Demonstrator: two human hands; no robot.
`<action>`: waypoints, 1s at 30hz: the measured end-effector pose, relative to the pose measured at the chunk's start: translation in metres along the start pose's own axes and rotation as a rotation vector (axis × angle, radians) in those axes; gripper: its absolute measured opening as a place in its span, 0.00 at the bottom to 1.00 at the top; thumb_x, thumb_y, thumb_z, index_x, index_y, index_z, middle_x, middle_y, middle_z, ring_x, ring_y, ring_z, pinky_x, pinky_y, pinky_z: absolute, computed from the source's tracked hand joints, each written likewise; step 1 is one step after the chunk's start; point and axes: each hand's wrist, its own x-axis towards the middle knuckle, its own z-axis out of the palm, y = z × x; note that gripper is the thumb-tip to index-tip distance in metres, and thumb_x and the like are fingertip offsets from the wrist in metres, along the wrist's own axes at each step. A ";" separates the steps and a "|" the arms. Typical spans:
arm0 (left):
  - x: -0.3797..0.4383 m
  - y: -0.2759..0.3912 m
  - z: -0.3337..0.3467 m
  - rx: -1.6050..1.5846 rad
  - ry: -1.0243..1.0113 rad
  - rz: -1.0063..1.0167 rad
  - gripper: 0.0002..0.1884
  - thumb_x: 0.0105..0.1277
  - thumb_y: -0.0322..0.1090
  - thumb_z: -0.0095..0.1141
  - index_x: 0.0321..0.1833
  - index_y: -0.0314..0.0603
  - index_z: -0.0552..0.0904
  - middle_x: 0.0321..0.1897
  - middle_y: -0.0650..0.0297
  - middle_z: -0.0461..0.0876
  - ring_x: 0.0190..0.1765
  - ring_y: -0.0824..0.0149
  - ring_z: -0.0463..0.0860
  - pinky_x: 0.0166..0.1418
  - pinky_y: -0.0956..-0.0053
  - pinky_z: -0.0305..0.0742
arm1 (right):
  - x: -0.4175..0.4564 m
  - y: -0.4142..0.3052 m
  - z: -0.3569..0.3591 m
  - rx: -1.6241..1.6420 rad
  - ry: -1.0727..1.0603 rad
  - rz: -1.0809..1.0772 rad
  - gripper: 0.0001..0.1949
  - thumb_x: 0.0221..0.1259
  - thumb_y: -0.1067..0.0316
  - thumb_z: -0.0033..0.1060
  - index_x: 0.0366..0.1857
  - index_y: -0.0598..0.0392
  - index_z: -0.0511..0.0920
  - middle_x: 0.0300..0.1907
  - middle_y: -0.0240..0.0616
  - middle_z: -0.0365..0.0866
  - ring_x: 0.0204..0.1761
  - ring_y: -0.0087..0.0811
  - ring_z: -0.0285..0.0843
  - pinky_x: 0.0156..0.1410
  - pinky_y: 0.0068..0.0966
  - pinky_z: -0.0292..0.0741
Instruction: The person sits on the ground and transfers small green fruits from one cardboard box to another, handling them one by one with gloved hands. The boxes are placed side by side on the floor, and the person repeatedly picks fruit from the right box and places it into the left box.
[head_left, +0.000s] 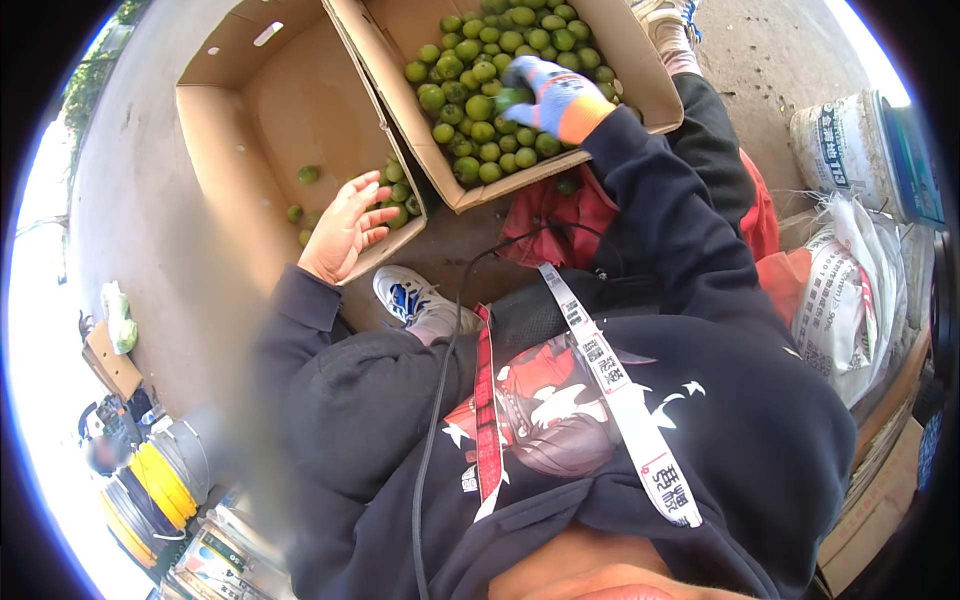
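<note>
Two open cardboard boxes stand side by side on the ground. Many green round fruits (480, 107) fill the right box (491, 196). My right hand (559, 97), in a blue and orange work glove, is over them with its fingers curled round a green fruit (514, 97). In the left box (214, 142) lie a few scattered fruits (308, 175) and a small group in the near right corner. My left hand (349, 225) is bare, over that box's near edge beside the group, palm up with the fingers apart and nothing held.
A dark cable (450, 360) hangs down in front of me. Red cloth (559, 217) lies by the right box, a fruit on it. At the right stand a white bucket (840, 150) and a white woven sack (847, 292). Rolls of yellow and grey material (161, 484) are at lower left.
</note>
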 end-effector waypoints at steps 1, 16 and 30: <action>-0.003 -0.001 0.003 -0.013 -0.031 -0.003 0.25 0.73 0.46 0.47 0.69 0.47 0.63 0.56 0.62 0.73 0.51 0.69 0.77 0.48 0.78 0.74 | -0.003 -0.027 0.002 0.155 -0.014 -0.098 0.22 0.53 0.62 0.64 0.52 0.55 0.72 0.44 0.47 0.80 0.49 0.45 0.78 0.54 0.34 0.74; 0.006 -0.004 -0.007 -0.003 0.247 0.050 0.25 0.71 0.39 0.51 0.67 0.41 0.62 0.55 0.60 0.70 0.44 0.71 0.78 0.37 0.82 0.74 | -0.103 0.002 0.050 -0.422 -0.768 -0.113 0.14 0.62 0.59 0.50 0.46 0.50 0.79 0.46 0.46 0.82 0.47 0.45 0.81 0.50 0.40 0.76; 0.001 -0.002 -0.009 0.009 0.324 0.028 0.35 0.69 0.36 0.53 0.73 0.39 0.50 0.66 0.51 0.58 0.51 0.63 0.79 0.41 0.77 0.78 | -0.089 0.099 0.188 -0.986 -0.569 -0.042 0.20 0.63 0.65 0.46 0.59 0.53 0.74 0.59 0.43 0.76 0.57 0.42 0.77 0.57 0.36 0.74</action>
